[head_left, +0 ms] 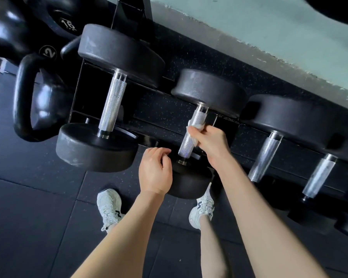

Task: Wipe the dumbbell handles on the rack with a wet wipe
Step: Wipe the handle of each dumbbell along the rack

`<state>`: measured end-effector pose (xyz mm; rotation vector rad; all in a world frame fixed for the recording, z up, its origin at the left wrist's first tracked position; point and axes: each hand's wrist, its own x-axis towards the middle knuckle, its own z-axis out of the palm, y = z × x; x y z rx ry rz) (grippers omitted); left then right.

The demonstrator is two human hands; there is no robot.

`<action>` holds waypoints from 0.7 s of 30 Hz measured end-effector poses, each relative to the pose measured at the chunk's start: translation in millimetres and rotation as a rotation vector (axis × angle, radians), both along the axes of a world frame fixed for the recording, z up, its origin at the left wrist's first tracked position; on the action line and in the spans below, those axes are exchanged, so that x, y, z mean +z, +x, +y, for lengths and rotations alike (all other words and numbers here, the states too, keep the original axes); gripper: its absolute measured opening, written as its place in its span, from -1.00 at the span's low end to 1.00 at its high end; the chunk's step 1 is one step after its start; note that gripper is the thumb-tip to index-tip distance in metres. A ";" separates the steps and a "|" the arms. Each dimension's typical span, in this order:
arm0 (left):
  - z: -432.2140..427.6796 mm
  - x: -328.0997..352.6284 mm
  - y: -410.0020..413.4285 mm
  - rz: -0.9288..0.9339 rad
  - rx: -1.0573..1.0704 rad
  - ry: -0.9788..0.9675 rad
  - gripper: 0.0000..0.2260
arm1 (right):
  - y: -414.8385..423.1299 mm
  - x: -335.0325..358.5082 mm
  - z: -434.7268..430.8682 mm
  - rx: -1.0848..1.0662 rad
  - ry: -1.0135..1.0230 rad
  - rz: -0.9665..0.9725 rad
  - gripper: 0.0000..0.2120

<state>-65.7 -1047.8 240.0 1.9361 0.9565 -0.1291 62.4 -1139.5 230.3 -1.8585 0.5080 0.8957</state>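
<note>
Wiping second handle (186,145) from left: right hand (211,143) grip closed, wrapping wet wipe (198,125) round knurled steel; left hand (155,173) hung loosely curled, empty. Wipe judged soft, limp; best pinched folded.

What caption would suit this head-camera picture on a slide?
Right hand grips a wipe round a dumbbell handle on the rack; left hand hovers beside it.

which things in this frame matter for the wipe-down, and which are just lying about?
Job (handles counted from the left): wet wipe; right hand gripping it round the second handle; first handle; third handle; fourth handle; rack.
Just there: kettlebells; trainers; floor mats; left hand, holding nothing.
</note>
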 end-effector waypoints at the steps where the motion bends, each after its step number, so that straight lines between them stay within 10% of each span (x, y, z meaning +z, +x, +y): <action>1: 0.0 -0.5 -0.2 0.001 0.000 0.001 -0.64 | -1.0 0.1 -0.6 0.016 -0.008 0.010 -0.82; 15: 0.3 -2.2 0.4 -0.007 -0.001 0.016 -0.61 | -50.4 17.4 -13.6 0.443 -0.361 -0.156 -0.55; 21: 2.9 8.2 0.1 0.000 -0.039 0.032 -0.63 | -54.4 55.0 -16.9 0.182 0.031 -0.079 -0.80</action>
